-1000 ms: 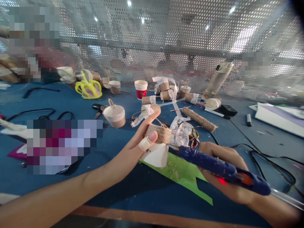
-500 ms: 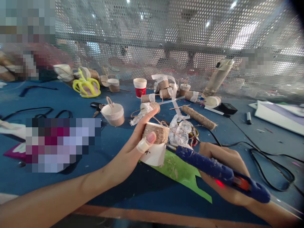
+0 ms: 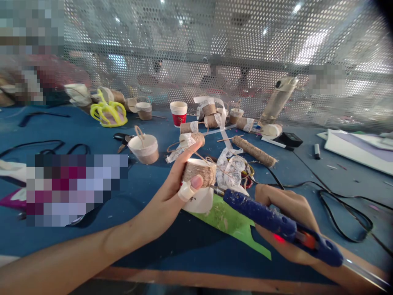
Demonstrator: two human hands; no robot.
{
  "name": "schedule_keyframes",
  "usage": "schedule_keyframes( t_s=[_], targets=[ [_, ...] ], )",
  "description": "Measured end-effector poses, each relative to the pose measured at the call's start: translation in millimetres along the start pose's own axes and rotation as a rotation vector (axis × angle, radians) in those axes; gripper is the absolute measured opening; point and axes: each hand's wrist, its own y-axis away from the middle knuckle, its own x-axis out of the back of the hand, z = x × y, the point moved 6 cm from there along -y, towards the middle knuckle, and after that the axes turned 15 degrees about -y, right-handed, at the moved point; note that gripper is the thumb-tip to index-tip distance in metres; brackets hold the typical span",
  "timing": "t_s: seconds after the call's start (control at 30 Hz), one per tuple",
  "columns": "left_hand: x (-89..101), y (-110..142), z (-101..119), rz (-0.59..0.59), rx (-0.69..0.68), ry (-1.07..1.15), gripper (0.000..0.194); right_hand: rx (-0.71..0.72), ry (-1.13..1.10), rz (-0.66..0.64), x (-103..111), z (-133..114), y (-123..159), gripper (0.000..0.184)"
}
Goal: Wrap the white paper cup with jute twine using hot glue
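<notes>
My left hand [image 3: 181, 184] is wrapped round a paper cup [image 3: 204, 200] whose upper part is wound with brown twine [image 3: 201, 172]. A pale bandage [image 3: 186, 191] circles the left thumb. In my right hand [image 3: 288, 209] is a blue hot glue gun [image 3: 260, 213], its red light glowing and a clear glue stick [image 3: 365, 272] poking out of the back. The metal nozzle [image 3: 217, 189] is right by the lower edge of the twine; whether it touches the cup I cannot tell. Beneath the cup lies a piece of green sheet [image 3: 230, 227].
White lace [image 3: 231, 170] and a roll of twine [image 3: 254, 151] lie behind the hands. A twine-handled cup [image 3: 143, 148] stands left, near dark-handled scissors [image 3: 123, 139]. Farther back are a red-and-white cup stack [image 3: 178, 114] and several wrapped cups. Black cable [image 3: 334, 221] coils at right before a perforated metal screen [image 3: 184, 53].
The whole view has shifted slightly, so everything sits a little farther left. The nozzle keeps close to the twine's lower edge, and both hands keep their holds.
</notes>
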Motion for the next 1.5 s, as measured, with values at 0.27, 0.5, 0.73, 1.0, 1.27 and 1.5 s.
schedule_keyframes(
  t_s=[0.27,0.5,0.73,1.0,1.27,1.5],
  targets=[
    [-0.2,-1,-1,-0.01,-0.046,-0.057,0.063,0.036,-0.01,-0.013,-2,-2,0,0.029],
    [-3.7,0,-11,0.008,0.043,0.203,0.051,0.043,0.029,-0.026,-2,-2,1,0.028],
    [-5.0,-1,-16,-0.017,0.105,0.38,0.045,0.036,0.021,-0.024,0,0,1,0.03],
    [-8.2,-3,-12,-0.018,0.157,0.476,0.044,-0.009,0.018,-0.007,2,3,1,0.026],
    [-12.4,-1,-18,-0.042,0.199,0.518,0.041,0.049,0.01,-0.013,-2,-2,2,0.026],
    [-9.0,-6,-15,0.047,0.196,0.572,0.041,-0.004,0.018,0.0,1,1,3,0.027]
  ],
)
